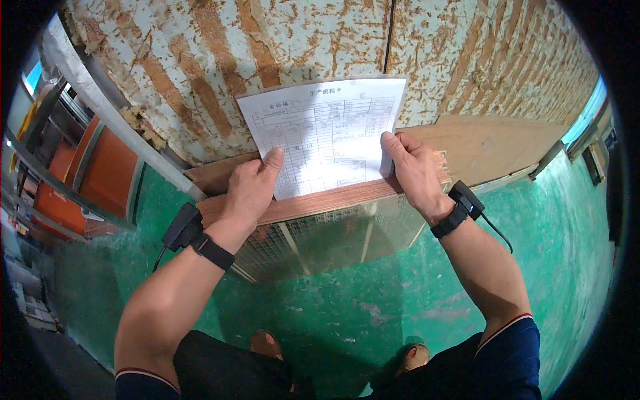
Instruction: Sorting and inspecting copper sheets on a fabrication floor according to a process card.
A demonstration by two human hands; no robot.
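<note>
Between my hands is a thick stack of thin panels (317, 243). Its upper edge shows many copper-coloured layers, and its near face carries a fine grid pattern split by pale strips, like circuit boards. A white printed form (327, 133) with a table of lines stands up against the stack's far side, its lower part lit brightly. My left hand (253, 187) is closed on the stack's left end, its thumb lying on the form's left edge. My right hand (419, 170) grips the right end, thumb on the form's right edge. The fingers of both hands are largely hidden.
Beyond the stack lies a worn surface (300, 43) with peeling white and brown patches, a brown board (493, 150) along its near edge. At left stand a grey metal post (127, 127) and a rack with orange-brown panels (107, 177). My feet are on the green floor (320, 307).
</note>
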